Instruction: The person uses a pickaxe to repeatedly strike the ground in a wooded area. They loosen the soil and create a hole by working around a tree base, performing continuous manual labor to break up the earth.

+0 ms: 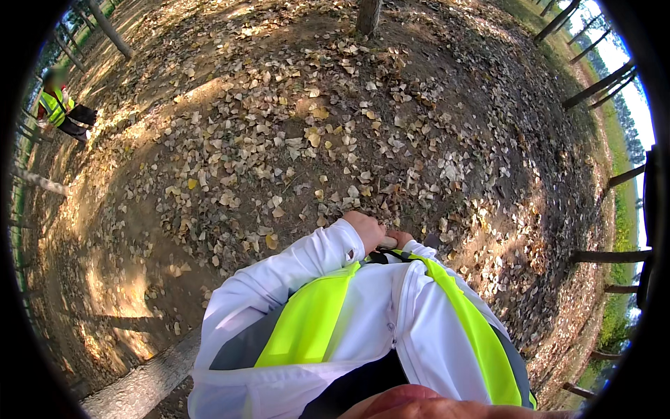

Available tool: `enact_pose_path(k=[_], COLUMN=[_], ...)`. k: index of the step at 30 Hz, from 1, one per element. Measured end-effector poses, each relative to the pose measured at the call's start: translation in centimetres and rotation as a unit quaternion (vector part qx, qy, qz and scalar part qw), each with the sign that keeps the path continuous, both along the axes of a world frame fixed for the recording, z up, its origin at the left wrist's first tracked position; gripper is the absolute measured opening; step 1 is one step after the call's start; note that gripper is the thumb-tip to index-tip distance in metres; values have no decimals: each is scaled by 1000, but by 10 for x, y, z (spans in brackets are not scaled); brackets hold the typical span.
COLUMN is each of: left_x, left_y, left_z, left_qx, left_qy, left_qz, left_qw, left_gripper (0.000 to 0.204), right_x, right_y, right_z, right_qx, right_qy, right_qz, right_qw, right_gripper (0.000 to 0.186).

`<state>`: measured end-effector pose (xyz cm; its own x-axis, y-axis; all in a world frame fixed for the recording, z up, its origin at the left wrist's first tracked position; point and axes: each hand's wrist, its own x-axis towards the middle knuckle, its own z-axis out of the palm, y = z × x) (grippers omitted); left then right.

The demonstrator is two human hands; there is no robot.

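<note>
My left hand is closed, in front of my waist, at the cuff of a white sleeve. Just to its right is my right hand, lower and partly hidden by my clothing. Between the two shows a short length of a pale, rounded handle, which looks like wood. Both hands appear wrapped round it; the rest of it is hidden, so I cannot tell the tool's kind. A small dark grey piece shows beside my right cuff; whether it belongs to the handle is unclear. Dry fallen leaves lie beyond my hands.
A trunk stands straight ahead, and a thick pale one is close at lower left. Several more trunks line the right side. Far left, a person in a yellow vest is bent low among the trees.
</note>
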<state>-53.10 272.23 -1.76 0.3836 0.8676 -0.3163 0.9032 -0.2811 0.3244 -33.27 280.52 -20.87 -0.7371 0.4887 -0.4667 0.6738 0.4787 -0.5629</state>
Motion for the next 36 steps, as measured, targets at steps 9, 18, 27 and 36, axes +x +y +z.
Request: enact_pose_path(k=[9,18,27,36], left_x=[5,2,10,33], left_y=[-1,6,18,58], left_z=[1,6,15,43], left_qx=[17,9,37,38], left_qy=[8,32,30,45], left_qz=[0,17,37,39], left_qw=[1000,999,998,997], left_gripper=[16,17,30,33], right_x=[2,-3,17,48], right_y=[-6,4,22,58], right_z=[8,26,-7,-25], right_qx=[-2,-68,-30,-71], right_qy=[-57,-89,-85,-74], right_qz=[-42,-34,28,28], right_qw=[997,993,996,994], right_gripper=[38,37,38,40])
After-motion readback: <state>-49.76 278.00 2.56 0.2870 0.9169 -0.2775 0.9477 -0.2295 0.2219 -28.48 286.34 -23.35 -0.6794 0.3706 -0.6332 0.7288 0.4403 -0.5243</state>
